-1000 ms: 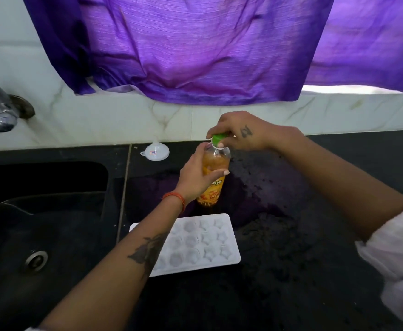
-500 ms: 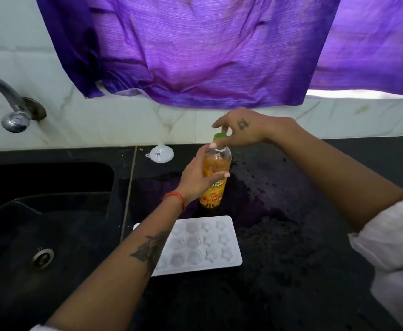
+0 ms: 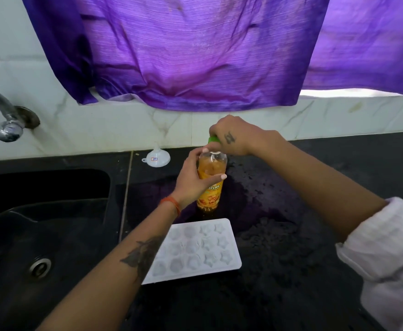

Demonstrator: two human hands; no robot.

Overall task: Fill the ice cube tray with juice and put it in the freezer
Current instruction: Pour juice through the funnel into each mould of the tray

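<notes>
An orange juice bottle (image 3: 210,185) stands upright on the black counter (image 3: 291,259), just beyond a white ice cube tray (image 3: 197,249) with star and round moulds that look dry. My left hand (image 3: 192,179) grips the bottle's upper body. My right hand (image 3: 231,137) comes from the right and curls its fingers round the green cap (image 3: 213,139) on the bottle's neck. Part of the cap is hidden under those fingers.
A small white funnel (image 3: 158,157) lies upside down by the back wall, left of the bottle. A black sink (image 3: 40,235) with a drain fills the left side, under a steel tap (image 3: 4,115). A purple curtain (image 3: 195,56) hangs over the marble backsplash.
My right hand loosened from the cap half a second ago and now grips it again. The bottle and my left hand stay in place; the head camera shifted slightly.
</notes>
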